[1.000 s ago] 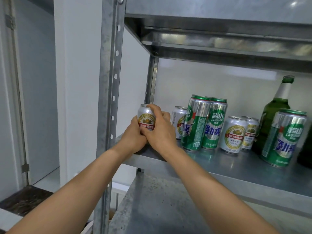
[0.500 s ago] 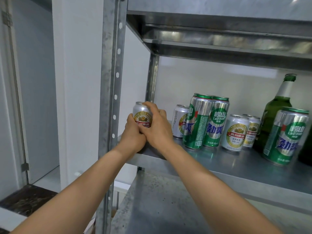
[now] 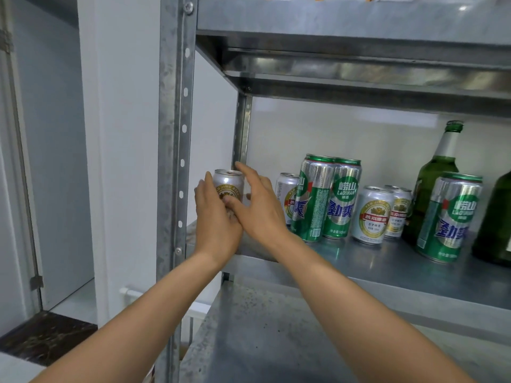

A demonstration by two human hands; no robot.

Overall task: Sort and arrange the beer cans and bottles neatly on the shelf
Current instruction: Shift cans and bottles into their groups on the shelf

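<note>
At the left end of the shelf, near the back corner post, a small silver can stands upright, the left hand curled round its front and the right hand spread wide just beside it. It likely wants squaring label-forward and a gentle release so it does not tip. Another small can and two tall green cans to its right leave little room, and the front post crowds the left wrist.
</note>
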